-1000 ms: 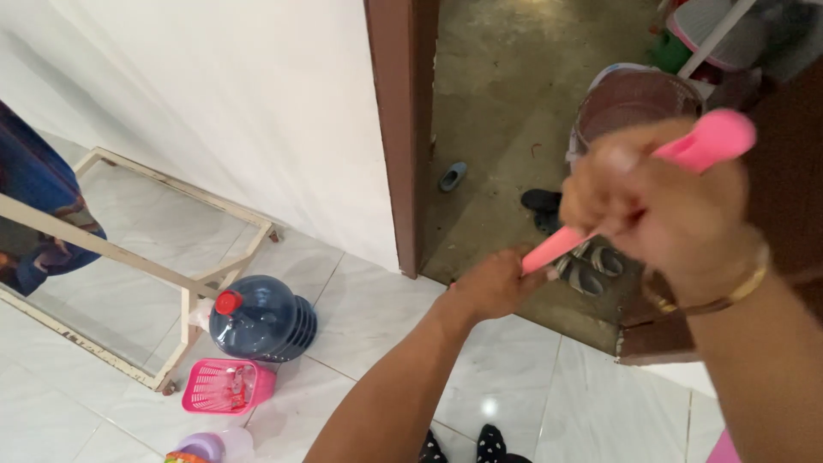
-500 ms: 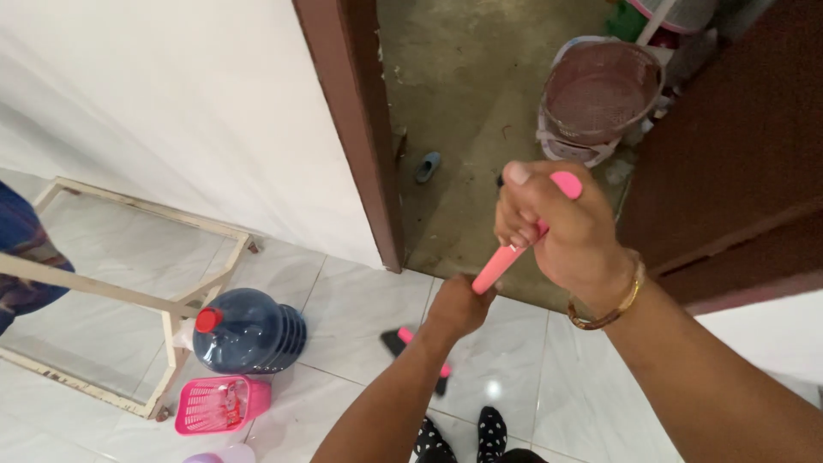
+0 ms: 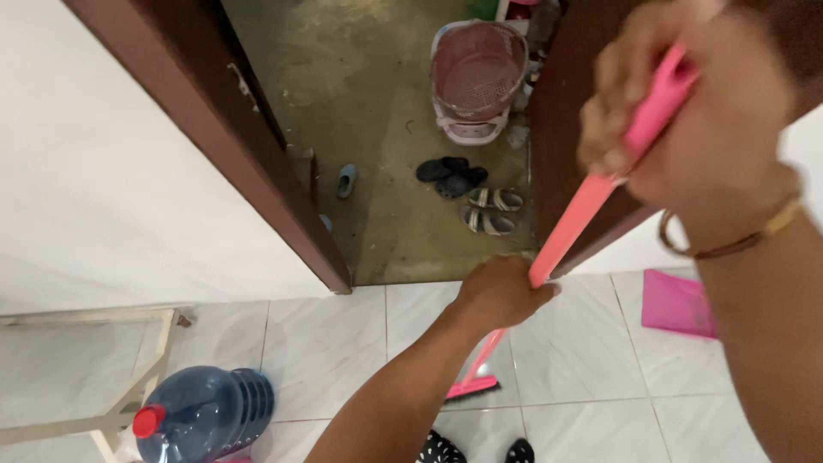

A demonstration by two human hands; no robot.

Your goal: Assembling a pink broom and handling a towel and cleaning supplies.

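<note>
Now sweeping | both our hands, left hand [image 3: 501,291] and right hand [image 3: 686,129], closed around pink broom [image 3: 583,214] | brush near doorway [image 3: 369,171] | next: short, controlled stroke.

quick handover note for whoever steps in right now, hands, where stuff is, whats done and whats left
Left hand: closed around the middle of the pink broom handle.
Right hand: closed around the top of the same handle, close to the camera and blurred.
Broom head sits on the white tiled floor, just inside the doorway.
Pink dustpan lies on the tiles to the right, untouched.
Blue water jug lies at lower left.
Done: cannot tell how much is swept; no dirt pile shows.
Left: judging by this, nothing has gone into the dustpan yet.
</note>
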